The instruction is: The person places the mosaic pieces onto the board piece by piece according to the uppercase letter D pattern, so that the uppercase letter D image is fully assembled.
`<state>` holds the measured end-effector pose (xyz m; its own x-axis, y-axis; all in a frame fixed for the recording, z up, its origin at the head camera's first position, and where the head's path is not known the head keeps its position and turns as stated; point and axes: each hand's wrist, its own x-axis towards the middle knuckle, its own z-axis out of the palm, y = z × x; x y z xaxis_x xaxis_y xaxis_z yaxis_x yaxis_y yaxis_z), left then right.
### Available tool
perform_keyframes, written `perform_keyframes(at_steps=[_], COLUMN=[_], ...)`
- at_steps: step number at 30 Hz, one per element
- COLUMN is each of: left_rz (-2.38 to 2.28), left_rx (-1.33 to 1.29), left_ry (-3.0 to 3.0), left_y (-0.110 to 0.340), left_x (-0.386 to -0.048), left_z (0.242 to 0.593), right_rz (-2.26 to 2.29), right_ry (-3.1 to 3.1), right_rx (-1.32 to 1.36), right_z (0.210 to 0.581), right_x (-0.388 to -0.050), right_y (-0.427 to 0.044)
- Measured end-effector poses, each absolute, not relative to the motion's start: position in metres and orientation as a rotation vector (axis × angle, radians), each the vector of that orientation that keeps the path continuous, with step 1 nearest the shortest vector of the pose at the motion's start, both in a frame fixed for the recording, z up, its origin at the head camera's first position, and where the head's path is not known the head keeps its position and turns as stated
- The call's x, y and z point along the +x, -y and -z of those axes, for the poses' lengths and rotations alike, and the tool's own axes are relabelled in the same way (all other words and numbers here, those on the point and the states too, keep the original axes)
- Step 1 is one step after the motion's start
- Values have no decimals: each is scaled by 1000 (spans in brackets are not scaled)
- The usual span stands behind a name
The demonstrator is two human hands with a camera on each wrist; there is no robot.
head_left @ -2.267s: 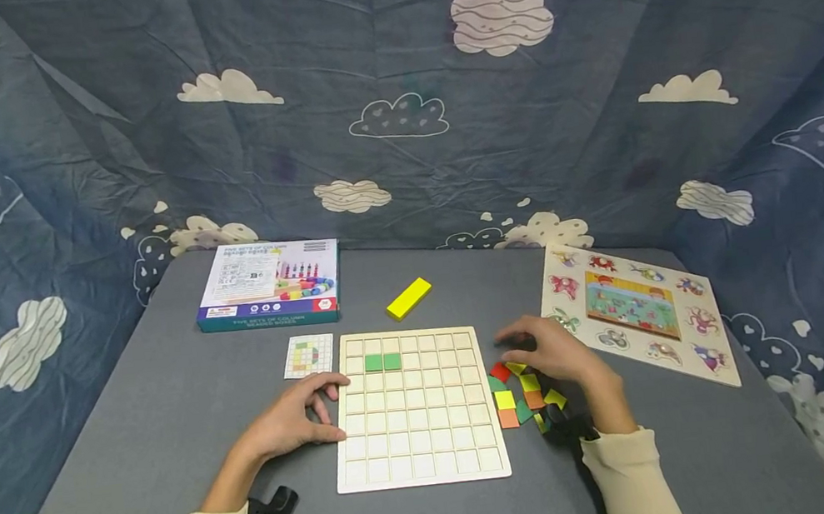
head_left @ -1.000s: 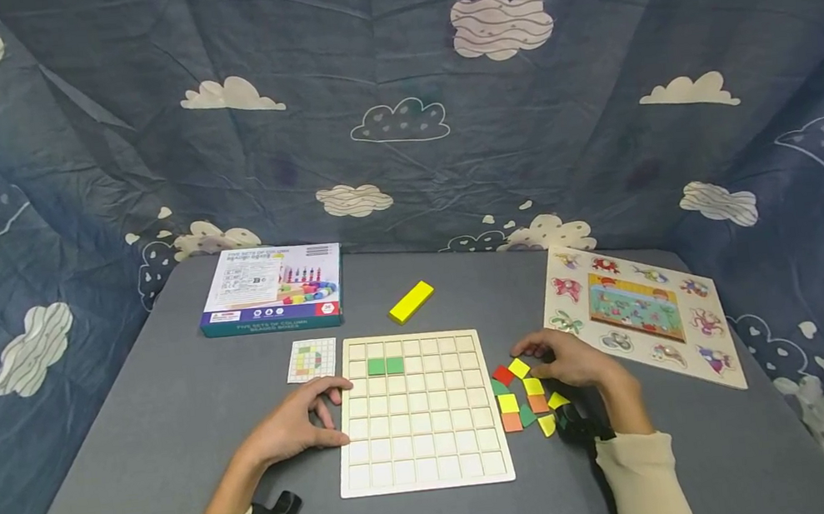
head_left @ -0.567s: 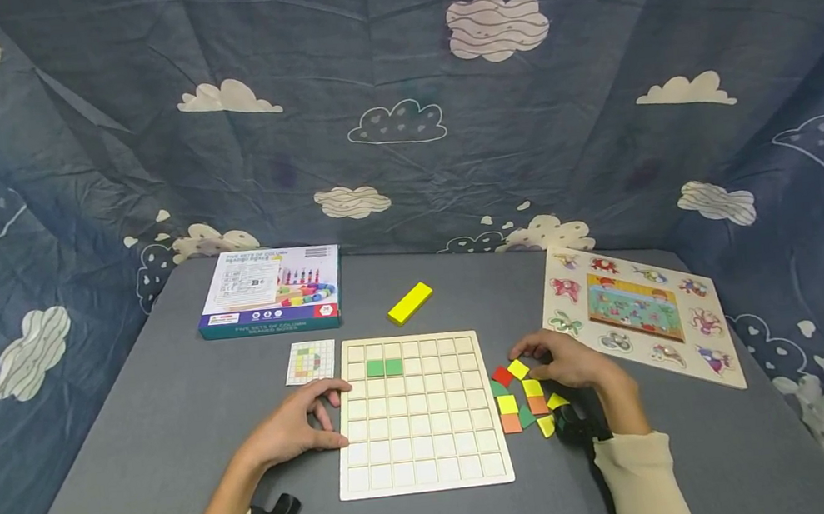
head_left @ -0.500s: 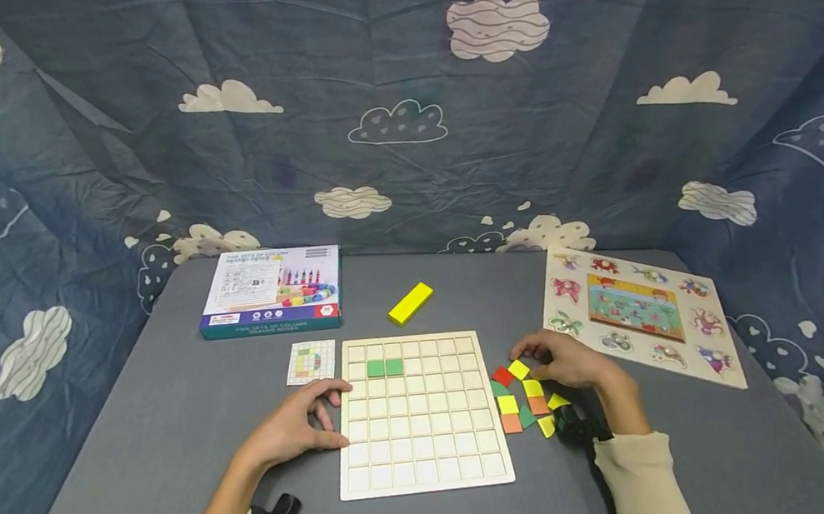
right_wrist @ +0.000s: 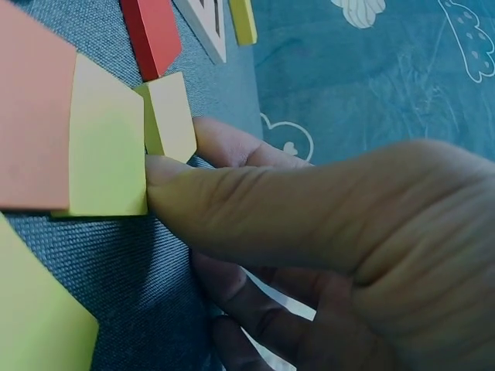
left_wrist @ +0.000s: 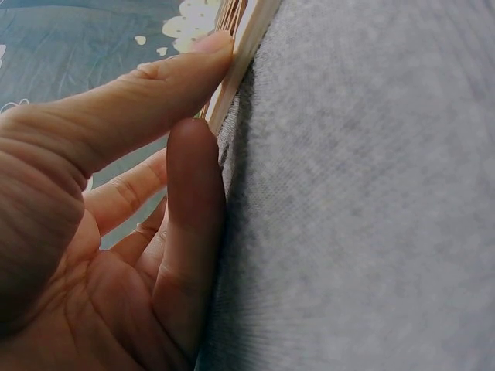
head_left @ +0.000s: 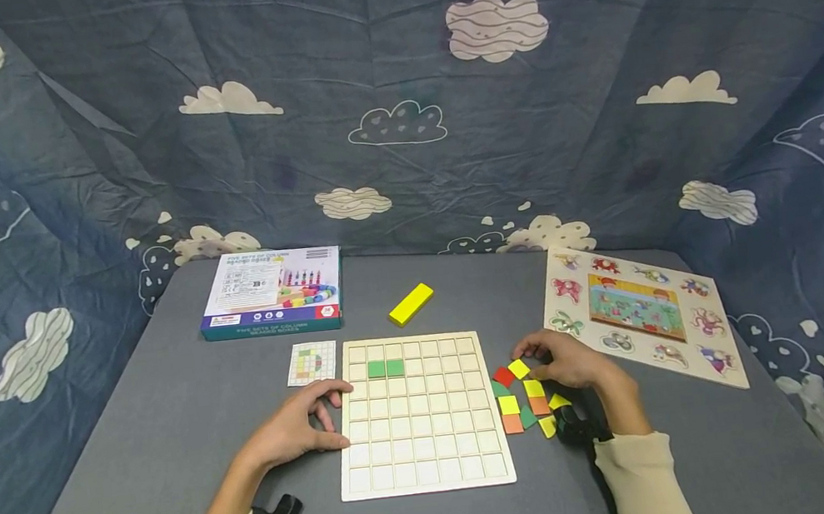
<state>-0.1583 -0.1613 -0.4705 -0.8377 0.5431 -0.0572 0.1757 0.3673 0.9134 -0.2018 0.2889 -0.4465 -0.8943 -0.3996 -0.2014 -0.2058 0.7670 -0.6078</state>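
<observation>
My left hand [head_left: 289,421] rests at the left edge of a pale wooden grid board [head_left: 424,440], thumb and fingertips spread along the rim. In the left wrist view, the thumb [left_wrist: 155,93] touches the board's edge [left_wrist: 246,58]. Two green square tiles [head_left: 385,369] sit side by side in the board's second row. To the right of the board, my right hand [head_left: 572,357] pinches a yellow tile [head_left: 518,369] at the pile's top between thumb and index finger. In the right wrist view, that yellow tile [right_wrist: 170,116] stands between the two fingertips, beside another yellow tile [right_wrist: 108,139].
Red [head_left: 503,377], orange [head_left: 512,423], green and yellow tiles lie loose by the board. A pattern card [head_left: 312,363] lies at its upper left. Behind are a boxed toy [head_left: 271,293] and a yellow block [head_left: 411,304]. A picture puzzle board [head_left: 632,309] lies right.
From above the pile, my right hand has come down and slightly right, its thumb and index finger now at a yellow tile. Over the last half second nothing visibly moves. My left hand stays put.
</observation>
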Motion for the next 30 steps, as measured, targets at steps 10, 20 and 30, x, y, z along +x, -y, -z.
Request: perform_keyframes(at_steps=[10, 20, 30], left_rz=[-1417, -1403, -1413], left_rx=[582, 604, 599], left_ry=[-2305, -2327, -2320], left_y=[164, 159, 159], left_x=[-155, -157, -157], left_z=[472, 472, 471], right_rz=[826, 709, 675], right_ry=[-2675, -2742, -2799], right_rx=[-423, -354, -324], right_z=[445, 444, 437], right_x=[-199, -201, -203], right_y=[-280, -282, -278])
